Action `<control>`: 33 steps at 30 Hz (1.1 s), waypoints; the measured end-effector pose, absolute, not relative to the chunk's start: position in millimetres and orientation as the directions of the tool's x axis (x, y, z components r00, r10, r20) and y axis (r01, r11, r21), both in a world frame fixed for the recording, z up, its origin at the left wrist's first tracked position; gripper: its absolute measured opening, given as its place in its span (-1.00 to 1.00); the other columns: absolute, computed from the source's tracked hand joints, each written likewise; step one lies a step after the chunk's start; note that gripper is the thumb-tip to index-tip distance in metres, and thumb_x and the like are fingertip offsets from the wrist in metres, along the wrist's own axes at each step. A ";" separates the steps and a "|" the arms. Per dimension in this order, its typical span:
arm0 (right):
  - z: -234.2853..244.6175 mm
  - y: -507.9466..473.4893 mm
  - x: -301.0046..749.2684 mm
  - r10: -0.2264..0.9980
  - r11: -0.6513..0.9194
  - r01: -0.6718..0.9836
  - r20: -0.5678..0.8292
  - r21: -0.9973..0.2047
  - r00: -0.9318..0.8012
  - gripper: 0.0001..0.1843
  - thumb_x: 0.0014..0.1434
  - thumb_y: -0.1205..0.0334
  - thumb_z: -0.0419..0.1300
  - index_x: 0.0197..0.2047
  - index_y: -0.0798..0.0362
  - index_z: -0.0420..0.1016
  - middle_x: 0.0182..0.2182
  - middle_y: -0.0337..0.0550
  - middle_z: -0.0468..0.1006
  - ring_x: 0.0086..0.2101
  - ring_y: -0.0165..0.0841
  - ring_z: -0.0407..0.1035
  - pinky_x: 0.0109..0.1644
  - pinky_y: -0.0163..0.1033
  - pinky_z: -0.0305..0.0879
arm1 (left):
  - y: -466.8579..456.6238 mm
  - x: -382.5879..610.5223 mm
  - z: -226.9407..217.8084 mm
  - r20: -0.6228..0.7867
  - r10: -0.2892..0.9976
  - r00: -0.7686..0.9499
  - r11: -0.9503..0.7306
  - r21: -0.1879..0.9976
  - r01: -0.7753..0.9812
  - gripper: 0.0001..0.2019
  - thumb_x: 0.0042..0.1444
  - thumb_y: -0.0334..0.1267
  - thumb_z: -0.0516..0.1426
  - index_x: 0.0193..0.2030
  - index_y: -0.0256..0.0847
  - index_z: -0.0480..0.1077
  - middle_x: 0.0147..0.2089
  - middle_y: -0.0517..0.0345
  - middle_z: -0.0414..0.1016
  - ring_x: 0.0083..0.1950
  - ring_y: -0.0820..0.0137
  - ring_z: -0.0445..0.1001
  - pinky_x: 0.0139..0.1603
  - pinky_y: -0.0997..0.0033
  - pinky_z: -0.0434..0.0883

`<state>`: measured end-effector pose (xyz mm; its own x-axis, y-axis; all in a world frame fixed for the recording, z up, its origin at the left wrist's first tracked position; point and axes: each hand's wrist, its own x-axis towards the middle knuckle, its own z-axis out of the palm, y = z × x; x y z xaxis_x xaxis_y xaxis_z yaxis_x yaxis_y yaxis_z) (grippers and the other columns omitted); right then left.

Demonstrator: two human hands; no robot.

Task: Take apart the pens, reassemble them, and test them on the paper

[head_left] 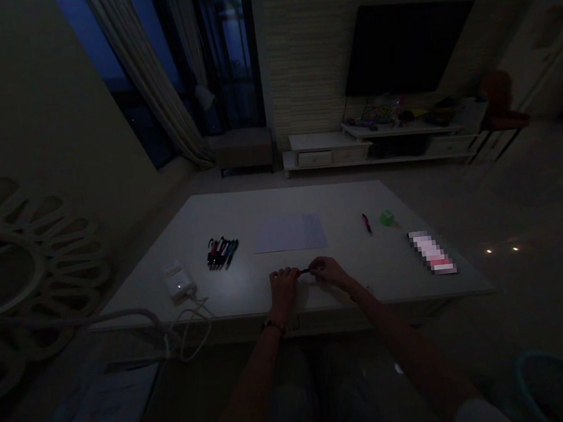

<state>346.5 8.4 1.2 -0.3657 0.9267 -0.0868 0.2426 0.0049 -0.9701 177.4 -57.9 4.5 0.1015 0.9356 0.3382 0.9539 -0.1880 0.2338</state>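
Both of my hands meet over the near part of a white table (240,296). Between them runs a thin dark pen (304,271) with a bit of red at its left end. My left hand (283,286) is closed around the red end, and a dark bracelet circles that wrist. With fingertips pinched, my right hand (329,272) grips the other end. Just beyond my hands lies a sheet of paper (284,233), lined at its right side. Fine details of the pen are lost in the dim light.
A group of several pens (222,253) lies left of the paper. A white box-like device (178,280) with cables sits at the left. Toward the right are a red and black pen (367,224), a small green object (387,217) and a phone with a blurred screen (431,253).
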 end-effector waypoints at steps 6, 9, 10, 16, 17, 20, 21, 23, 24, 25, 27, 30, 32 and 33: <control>0.7 10.0 346.3 0.930 -0.022 0.251 -0.112 -0.968 -0.350 -0.64 -0.02 -0.03 0.21 -0.42 0.16 0.43 -0.54 -0.14 0.52 -0.63 -0.49 0.32 -0.60 -0.42 0.18 | -56.9 176.9 1.8 0.357 0.929 0.095 -0.190 0.241 0.952 -0.82 0.24 -0.30 -0.06 -0.16 -0.12 0.35 -0.21 0.09 0.44 -0.14 0.32 0.34 -0.06 0.23 0.07; -2.2 11.5 346.1 0.944 -0.016 0.176 -0.073 -0.984 -0.321 -0.63 -0.14 0.07 0.29 -0.29 0.13 0.42 -0.47 -0.17 0.54 -0.57 -0.46 0.38 -0.54 -0.39 0.25 | -56.5 177.1 1.5 0.364 0.928 0.084 -0.184 0.251 0.950 -0.82 0.24 -0.29 -0.07 -0.16 -0.13 0.35 -0.21 0.08 0.45 -0.15 0.32 0.35 -0.07 0.22 0.09; -2.9 12.0 345.8 0.947 -0.020 0.159 -0.070 -0.987 -0.315 -0.62 -0.15 0.07 0.30 -0.29 0.13 0.41 -0.47 -0.17 0.53 -0.56 -0.45 0.39 -0.52 -0.38 0.27 | -56.2 177.1 1.2 0.363 0.928 0.084 -0.185 0.252 0.950 -0.82 0.24 -0.29 -0.06 -0.16 -0.13 0.35 -0.21 0.07 0.45 -0.15 0.32 0.35 -0.06 0.22 0.09; -1.2 13.7 344.2 0.986 -0.014 0.089 -0.029 -0.996 -0.164 -0.60 -0.16 -0.03 0.28 -0.35 0.12 0.43 -0.53 -0.17 0.52 -0.53 -0.41 0.40 -0.51 -0.34 0.30 | -52.0 174.4 -8.4 0.378 0.922 0.084 -0.213 0.315 0.925 -0.79 0.21 -0.39 -0.07 -0.11 -0.19 0.34 -0.19 0.06 0.45 -0.15 0.36 0.39 -0.01 0.25 0.17; -0.5 13.3 343.7 0.992 -0.013 0.072 -0.021 -0.997 -0.124 -0.59 -0.16 -0.05 0.27 -0.35 0.11 0.43 -0.53 -0.17 0.52 -0.54 -0.41 0.40 -0.52 -0.34 0.30 | -51.2 173.8 -10.3 0.377 0.922 0.089 -0.223 0.329 0.918 -0.77 0.21 -0.41 -0.07 -0.07 -0.21 0.33 -0.17 0.06 0.45 -0.14 0.36 0.39 -0.02 0.28 0.19; 1.2 10.5 339.7 0.996 0.027 0.061 0.022 -0.998 -0.085 -0.60 -0.16 -0.06 0.27 -0.36 0.10 0.44 -0.56 -0.18 0.51 -0.55 -0.39 0.40 -0.55 -0.35 0.28 | -49.7 173.1 -12.8 0.367 0.923 0.119 -0.247 0.326 0.913 -0.65 0.19 -0.45 -0.08 0.10 -0.19 0.22 -0.11 0.05 0.42 -0.11 0.37 0.37 -0.10 0.35 0.24; 1.7 9.1 337.6 0.994 0.046 0.066 0.039 -0.997 -0.098 -0.61 -0.17 -0.05 0.28 -0.37 0.10 0.44 -0.57 -0.19 0.50 -0.55 -0.38 0.40 -0.56 -0.35 0.27 | -49.6 173.2 -12.4 0.363 0.923 0.128 -0.249 0.309 0.918 -0.62 0.19 -0.44 -0.08 0.15 -0.17 0.17 -0.10 0.05 0.40 -0.11 0.38 0.36 -0.12 0.36 0.24; 3.0 6.8 333.1 0.987 0.080 0.075 0.069 -0.994 -0.144 -0.62 -0.17 -0.02 0.29 -0.35 0.09 0.45 -0.58 -0.20 0.50 -0.55 -0.37 0.41 -0.56 -0.34 0.27 | -49.9 173.8 -10.4 0.344 0.930 0.132 -0.234 0.275 0.932 -0.63 0.22 -0.38 -0.08 0.16 -0.12 0.15 -0.13 0.07 0.37 -0.14 0.38 0.35 -0.16 0.38 0.23; 4.1 6.2 331.6 0.984 0.094 0.082 0.080 -0.992 -0.161 -0.62 -0.17 -0.01 0.29 -0.35 0.09 0.45 -0.58 -0.20 0.50 -0.55 -0.36 0.41 -0.57 -0.34 0.26 | -50.3 174.1 -9.2 0.330 0.935 0.127 -0.220 0.262 0.940 -0.67 0.23 -0.35 -0.08 0.12 -0.10 0.19 -0.16 0.08 0.36 -0.16 0.38 0.35 -0.17 0.39 0.22; 5.4 6.1 331.3 0.981 0.108 0.089 0.092 -0.990 -0.171 -0.63 -0.17 -0.01 0.29 -0.35 0.09 0.45 -0.59 -0.20 0.50 -0.56 -0.36 0.41 -0.57 -0.33 0.26 | -50.8 174.4 -8.1 0.317 0.941 0.117 -0.203 0.252 0.946 -0.72 0.23 -0.32 -0.07 0.07 -0.10 0.23 -0.18 0.09 0.35 -0.17 0.38 0.34 -0.18 0.39 0.21; 8.3 8.1 335.2 0.980 0.125 0.101 0.108 -0.987 -0.165 -0.63 -0.17 -0.01 0.30 -0.36 0.10 0.46 -0.60 -0.19 0.50 -0.57 -0.37 0.39 -0.56 -0.33 0.26 | -51.9 174.6 -6.4 0.299 0.950 0.087 -0.163 0.239 0.957 -0.78 0.23 -0.32 -0.07 -0.05 -0.12 0.29 -0.21 0.10 0.34 -0.18 0.37 0.33 -0.18 0.39 0.19; 10.1 15.9 354.4 0.984 0.126 0.110 0.110 -0.986 -0.141 -0.61 -0.17 -0.05 0.30 -0.38 0.11 0.46 -0.60 -0.17 0.50 -0.57 -0.38 0.38 -0.54 -0.32 0.26 | -53.3 174.6 -5.2 0.296 0.954 0.050 -0.121 0.229 0.966 -0.79 0.21 -0.39 -0.09 -0.10 -0.13 0.30 -0.20 0.11 0.33 -0.17 0.38 0.31 -0.16 0.38 0.17; 7.3 23.1 372.4 0.988 0.128 0.133 0.114 -0.983 -0.109 -0.58 -0.17 -0.08 0.29 -0.38 0.12 0.47 -0.60 -0.16 0.50 -0.58 -0.40 0.36 -0.55 -0.33 0.24 | -53.6 174.7 -5.0 0.293 0.955 0.036 -0.108 0.233 0.967 -0.78 0.19 -0.42 -0.08 -0.10 -0.13 0.29 -0.18 0.11 0.32 -0.15 0.38 0.30 -0.14 0.38 0.16; 4.5 27.0 381.1 0.990 0.128 0.152 0.117 -0.980 -0.078 -0.56 -0.16 -0.09 0.28 -0.37 0.13 0.48 -0.61 -0.16 0.49 -0.60 -0.41 0.34 -0.57 -0.34 0.22 | -53.4 174.8 -5.0 0.291 0.956 0.031 -0.102 0.234 0.967 -0.77 0.18 -0.43 -0.07 -0.10 -0.14 0.29 -0.18 0.11 0.32 -0.14 0.37 0.30 -0.14 0.37 0.16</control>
